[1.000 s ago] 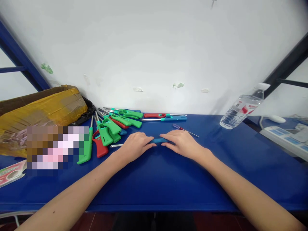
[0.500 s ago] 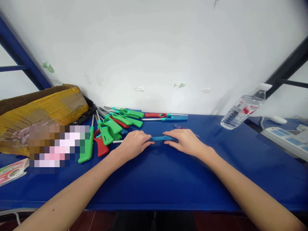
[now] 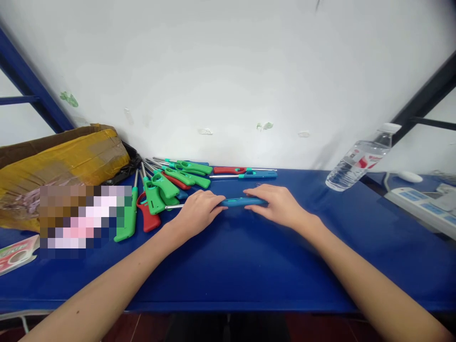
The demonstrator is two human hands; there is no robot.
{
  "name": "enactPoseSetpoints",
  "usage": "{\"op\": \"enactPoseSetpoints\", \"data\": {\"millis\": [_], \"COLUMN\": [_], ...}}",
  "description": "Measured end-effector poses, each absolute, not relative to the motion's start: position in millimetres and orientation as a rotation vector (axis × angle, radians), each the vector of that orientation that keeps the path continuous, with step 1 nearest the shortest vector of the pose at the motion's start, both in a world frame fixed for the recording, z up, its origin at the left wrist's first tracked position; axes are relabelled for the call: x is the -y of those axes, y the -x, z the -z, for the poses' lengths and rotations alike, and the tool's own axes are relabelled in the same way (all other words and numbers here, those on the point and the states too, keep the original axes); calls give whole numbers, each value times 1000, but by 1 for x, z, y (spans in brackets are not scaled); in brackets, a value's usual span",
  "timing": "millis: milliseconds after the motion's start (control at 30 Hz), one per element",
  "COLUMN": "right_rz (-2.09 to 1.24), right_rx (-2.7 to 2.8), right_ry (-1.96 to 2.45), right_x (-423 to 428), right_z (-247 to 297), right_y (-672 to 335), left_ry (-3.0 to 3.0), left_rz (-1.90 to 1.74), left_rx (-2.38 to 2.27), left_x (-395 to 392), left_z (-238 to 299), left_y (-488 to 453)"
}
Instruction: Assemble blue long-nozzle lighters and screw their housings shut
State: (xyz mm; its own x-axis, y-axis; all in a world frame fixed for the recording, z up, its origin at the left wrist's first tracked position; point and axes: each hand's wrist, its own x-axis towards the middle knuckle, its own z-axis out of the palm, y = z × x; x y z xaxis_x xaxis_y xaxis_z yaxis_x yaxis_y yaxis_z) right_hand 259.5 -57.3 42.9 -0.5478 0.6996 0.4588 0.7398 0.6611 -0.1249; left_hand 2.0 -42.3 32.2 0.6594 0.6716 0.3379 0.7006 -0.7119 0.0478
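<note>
Looking down at a blue table (image 3: 231, 270) butting against a white wall (image 3: 228, 71). Passing, at far left, a cardboard box (image 3: 60, 161) wrapped in yellow tape, and at far right a white power strip (image 3: 423, 206). Noting a clear water bottle (image 3: 358, 164) near the right rear. Finding a heap of green, red and blue stick lighters (image 3: 171, 183) fanning out beside the box. Gripping, just right of that heap, one blue lighter (image 3: 242, 202) lying sideways on the table: left hand (image 3: 197, 211) curling its fingers closed around the nozzle end, right hand (image 3: 280, 204) closing narrow over the handle end, metal tube (image 3: 174, 206) poking out past the left hand.
</note>
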Motion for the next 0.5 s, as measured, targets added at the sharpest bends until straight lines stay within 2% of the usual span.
{"op": "enactPoseSetpoints", "data": {"millis": [267,500], "right_rz": [-57,-37], "right_rx": [2445,2420], "right_ry": [1054,1154], "right_x": [49,46], "right_z": [-54,-47], "right_y": [-278,-280], "left_ry": [2792,2785], "left_rz": [485,453], "left_rx": [1219,1211], "left_x": [43,43], "left_z": [-33,-29], "left_y": [-1,-2]}}
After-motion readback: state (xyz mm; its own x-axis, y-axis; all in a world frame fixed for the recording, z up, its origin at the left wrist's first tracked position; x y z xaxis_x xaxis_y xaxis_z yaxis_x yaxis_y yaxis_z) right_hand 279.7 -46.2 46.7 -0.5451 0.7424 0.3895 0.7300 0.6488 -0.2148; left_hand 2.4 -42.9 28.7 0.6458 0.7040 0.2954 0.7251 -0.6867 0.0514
